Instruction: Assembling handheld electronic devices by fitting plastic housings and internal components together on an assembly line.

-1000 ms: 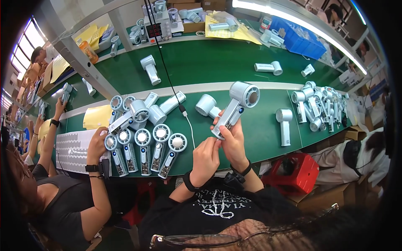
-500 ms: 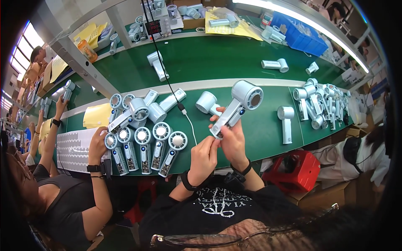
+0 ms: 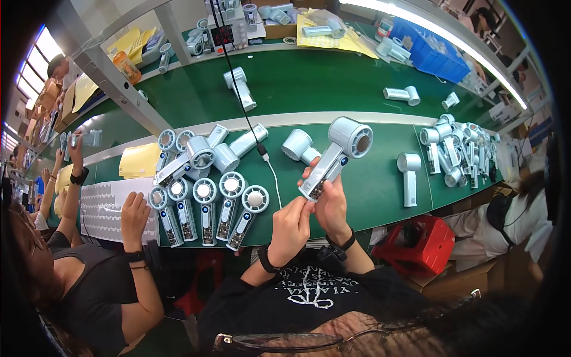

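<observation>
I have the right hand (image 3: 333,205) closed around the lower handle of a pale blue fan (image 3: 338,149), thumb in front and fingers behind, so the fan tilts up and rightward above the green table (image 3: 372,190). The left hand (image 3: 289,227) comes in from below, fingers curled, tips at the handle's bottom end; they're bunched too tightly for me to tell whether they pinch anything. A white cable (image 3: 275,178) hangs just left.

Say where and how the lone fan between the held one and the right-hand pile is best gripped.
Probably around the middle of the lone fan's handle, from the near side: its wider head lies away, while the slim, straight handle points toward the viewer.
</observation>
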Motion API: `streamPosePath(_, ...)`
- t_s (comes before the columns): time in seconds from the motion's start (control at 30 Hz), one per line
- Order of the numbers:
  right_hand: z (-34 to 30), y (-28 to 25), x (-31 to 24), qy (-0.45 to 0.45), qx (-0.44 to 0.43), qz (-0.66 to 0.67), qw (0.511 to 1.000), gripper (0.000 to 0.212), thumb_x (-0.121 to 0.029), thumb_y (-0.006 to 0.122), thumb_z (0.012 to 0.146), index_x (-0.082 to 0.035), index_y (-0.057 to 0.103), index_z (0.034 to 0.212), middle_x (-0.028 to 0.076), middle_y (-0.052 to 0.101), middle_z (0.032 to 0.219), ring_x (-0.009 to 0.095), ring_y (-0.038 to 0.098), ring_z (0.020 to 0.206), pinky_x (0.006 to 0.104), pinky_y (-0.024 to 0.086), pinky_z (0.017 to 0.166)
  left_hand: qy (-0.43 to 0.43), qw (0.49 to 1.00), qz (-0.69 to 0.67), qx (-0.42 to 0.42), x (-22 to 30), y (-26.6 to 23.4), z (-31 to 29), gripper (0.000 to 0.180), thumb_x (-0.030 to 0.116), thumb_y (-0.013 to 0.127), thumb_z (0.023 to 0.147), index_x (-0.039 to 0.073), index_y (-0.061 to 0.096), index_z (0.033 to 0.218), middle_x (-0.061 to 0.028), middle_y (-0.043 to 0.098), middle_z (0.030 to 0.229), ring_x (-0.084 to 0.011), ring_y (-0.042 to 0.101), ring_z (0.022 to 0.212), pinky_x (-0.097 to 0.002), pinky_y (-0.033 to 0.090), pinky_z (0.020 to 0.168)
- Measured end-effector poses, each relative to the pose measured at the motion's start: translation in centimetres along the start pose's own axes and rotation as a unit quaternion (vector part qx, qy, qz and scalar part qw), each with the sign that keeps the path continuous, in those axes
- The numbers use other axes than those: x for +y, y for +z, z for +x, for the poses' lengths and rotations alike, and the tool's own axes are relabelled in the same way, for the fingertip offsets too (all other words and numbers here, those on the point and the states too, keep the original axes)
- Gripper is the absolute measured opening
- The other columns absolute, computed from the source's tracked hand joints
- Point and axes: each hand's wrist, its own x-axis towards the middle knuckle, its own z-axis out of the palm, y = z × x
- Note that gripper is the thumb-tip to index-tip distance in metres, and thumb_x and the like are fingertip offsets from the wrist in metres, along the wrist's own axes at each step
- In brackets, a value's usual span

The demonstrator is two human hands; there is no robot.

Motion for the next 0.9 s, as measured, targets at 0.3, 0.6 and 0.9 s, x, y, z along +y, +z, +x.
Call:
streamPosePath(0.3, -0.7, -0.3, -0.2, -0.036, -0.008, -0.178, 0.983, 0.047, -0.002, 0.051, 0.089, -0.003, 0.028, 0.129, 0.013, 0.045, 0.118, 0.021, 0.053, 0.103, 0.0343, 0.046, 0.091, -0.002, 0.997, -0.055, -0.055, -1.8, -0.7, 0.3, 0.008, 0.002, 0.055, 0.090, -0.004, 0.056, 0.086, -0.0155, 0.059, 0.084, -0.0271, 0.057, 0.067, -0.0318, 0.042, 0.056)
streamPosePath(0.6, -0.9, -2.4, -2.9, -0.080, -0.107, -0.263, 0.956, 0.087, -0.022, 0.080, 0.075, -0.003, 0.021, 0.137, 0.020, 0.040, 0.134, 0.030, 0.050, 0.118, 0.0390, 0.045, 0.095, -0.046, 0.960, -0.275, -0.032, -2.1, -2.3, -0.4, 0.011, 0.004, 0.064, 0.085, -0.005, 0.061, 0.081, -0.0159, 0.061, 0.114, -0.0161, 0.058, 0.084, -0.0258, 0.045, 0.068)
streamPosePath(0.9, 2.8, -5.3, -9.3, -0.208, -0.163, -0.417, 0.870, 0.092, -0.028, 0.090, 0.058, -0.003, 0.036, 0.128, 0.024, 0.052, 0.125, 0.033, 0.055, 0.114, 0.0433, 0.047, 0.092, -0.062, 0.947, -0.282, -0.138, -3.6, -3.9, -0.8, 0.016, 0.006, 0.063, 0.087, -0.006, 0.060, 0.077, -0.0174, 0.063, 0.108, -0.0160, 0.058, 0.083, -0.0245, 0.044, 0.067)
